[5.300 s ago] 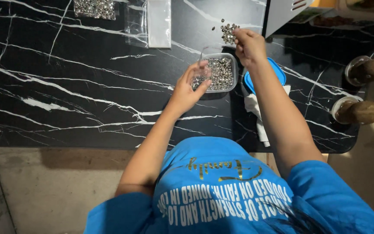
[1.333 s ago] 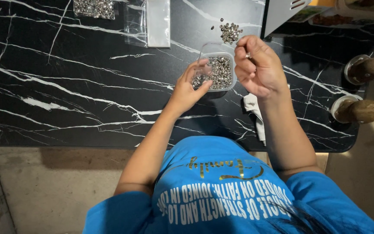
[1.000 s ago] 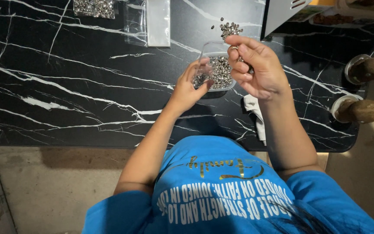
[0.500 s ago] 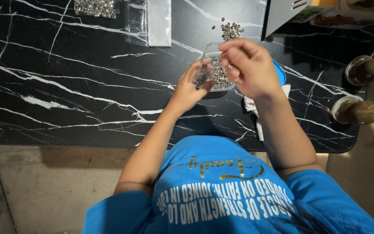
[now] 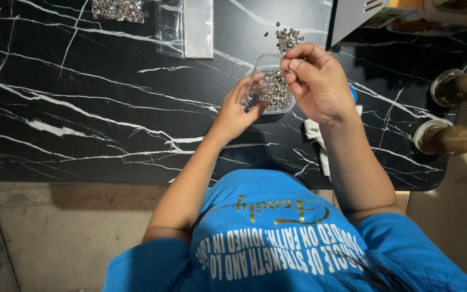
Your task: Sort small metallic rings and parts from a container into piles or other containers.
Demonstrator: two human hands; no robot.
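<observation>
- The left hand [image 5: 239, 108] grips the near-left side of a small clear plastic container [image 5: 270, 86] filled with tiny silver metal pieces, on the black marble-patterned table [image 5: 109, 108].
- The right hand [image 5: 320, 81] hovers above the container, thumb and forefinger pinched on one small silver piece [image 5: 287, 68].
- A loose pile of silver pieces [image 5: 287, 38] lies just beyond.
- A clear plastic bag [image 5: 187, 27] lies further left.

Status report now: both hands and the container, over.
Left hand steadies clear container of small metal pieces. Right hand pinches one piece above it. Loose pile beyond, nothing blocking.
</observation>
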